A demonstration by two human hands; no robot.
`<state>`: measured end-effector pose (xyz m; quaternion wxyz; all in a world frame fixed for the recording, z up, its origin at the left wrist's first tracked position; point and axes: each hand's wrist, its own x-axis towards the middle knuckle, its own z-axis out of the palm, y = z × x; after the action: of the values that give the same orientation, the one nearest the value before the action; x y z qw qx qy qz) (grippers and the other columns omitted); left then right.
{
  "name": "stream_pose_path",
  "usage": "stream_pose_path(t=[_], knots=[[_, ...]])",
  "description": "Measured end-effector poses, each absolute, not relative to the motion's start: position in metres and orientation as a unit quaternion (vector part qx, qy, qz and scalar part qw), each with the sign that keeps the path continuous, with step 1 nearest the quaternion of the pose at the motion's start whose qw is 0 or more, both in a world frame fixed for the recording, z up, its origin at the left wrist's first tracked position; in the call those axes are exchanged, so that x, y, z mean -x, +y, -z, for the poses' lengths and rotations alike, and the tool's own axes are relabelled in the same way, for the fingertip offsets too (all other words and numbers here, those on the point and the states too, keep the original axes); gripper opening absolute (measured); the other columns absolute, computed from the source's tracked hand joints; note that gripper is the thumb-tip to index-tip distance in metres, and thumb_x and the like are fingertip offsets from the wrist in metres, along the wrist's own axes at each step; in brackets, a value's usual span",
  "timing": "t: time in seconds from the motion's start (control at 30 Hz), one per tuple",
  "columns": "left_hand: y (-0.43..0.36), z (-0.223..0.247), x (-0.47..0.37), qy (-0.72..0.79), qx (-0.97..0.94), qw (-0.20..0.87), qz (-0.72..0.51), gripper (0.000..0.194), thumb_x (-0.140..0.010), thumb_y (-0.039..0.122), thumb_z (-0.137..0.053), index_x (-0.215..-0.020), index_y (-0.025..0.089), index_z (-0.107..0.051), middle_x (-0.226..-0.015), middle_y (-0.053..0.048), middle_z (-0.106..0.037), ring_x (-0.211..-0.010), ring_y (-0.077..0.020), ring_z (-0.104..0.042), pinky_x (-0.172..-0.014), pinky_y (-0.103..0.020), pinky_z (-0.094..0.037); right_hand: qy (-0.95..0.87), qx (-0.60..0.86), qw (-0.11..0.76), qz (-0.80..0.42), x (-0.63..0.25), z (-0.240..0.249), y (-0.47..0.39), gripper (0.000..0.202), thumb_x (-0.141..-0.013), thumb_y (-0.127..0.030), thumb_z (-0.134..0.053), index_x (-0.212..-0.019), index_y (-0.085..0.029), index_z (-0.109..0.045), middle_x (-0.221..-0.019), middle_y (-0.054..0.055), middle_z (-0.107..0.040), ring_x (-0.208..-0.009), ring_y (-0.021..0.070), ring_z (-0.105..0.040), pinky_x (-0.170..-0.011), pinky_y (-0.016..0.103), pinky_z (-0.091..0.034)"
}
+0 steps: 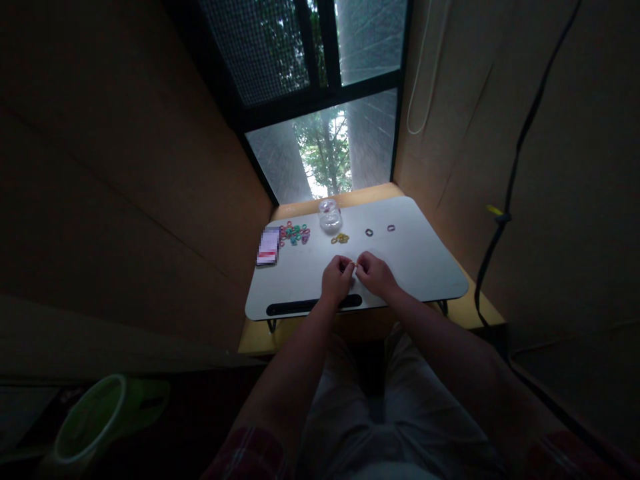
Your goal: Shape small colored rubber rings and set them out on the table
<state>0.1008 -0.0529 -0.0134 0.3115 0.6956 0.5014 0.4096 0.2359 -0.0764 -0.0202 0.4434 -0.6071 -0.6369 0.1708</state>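
Observation:
Above the front part of the white table [300, 280], my left hand [339, 277] and my right hand [375, 273] are close together, fingertips pinched. Between the fingertips shows a sliver of a small pale band, mostly hidden by the fingers. Just beyond my hands lies a little group of yellow hair ties [341, 239]. To the right of these are a single dark hair tie [369, 233] and a single purple hair tie [391, 228]. A pile of hair ties in red, green and pink [295, 233] is at the left.
A clear plastic container [330, 219] stands near the back of the table. At the left edge lies a phone [269, 246]. A black strip [295, 308] runs along the table's front. Behind is a window [325, 147]; a green bin [95, 417] is on the lower left.

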Motion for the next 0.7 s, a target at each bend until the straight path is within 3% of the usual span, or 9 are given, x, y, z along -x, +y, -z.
stream_pose_path(t=[0.5,0.7], knots=[[-0.041,0.025,-0.100,0.482,-0.603,0.415,-0.480,0.011,-0.083,0.031,-0.050,-0.086,0.020,-0.049,-0.077,0.002,-0.056,-0.069,-0.0104,-0.056,-0.065,-0.024,-0.049,-0.657,0.595,0.433,-0.166,-0.236,0.021,-0.076,0.004,-0.076,-0.022,-0.047,-0.074,-0.022,-0.050,-0.059,-0.004,-0.047,-0.054,0.0126,-0.043,-0.056,0.024,-0.033],[-0.050,0.018,-0.100,0.486,-0.691,0.326,-0.424,0.011,-0.082,0.031,-0.054,-0.083,0.020,-0.054,-0.074,0.002,-0.059,-0.069,-0.0114,-0.055,-0.067,-0.025,-0.043,-0.640,0.601,0.448,-0.166,-0.236,0.021,-0.076,0.003,-0.076,-0.023,-0.047,-0.075,-0.022,-0.050,-0.061,-0.003,-0.049,-0.055,0.0129,-0.044,-0.055,0.025,-0.033]])
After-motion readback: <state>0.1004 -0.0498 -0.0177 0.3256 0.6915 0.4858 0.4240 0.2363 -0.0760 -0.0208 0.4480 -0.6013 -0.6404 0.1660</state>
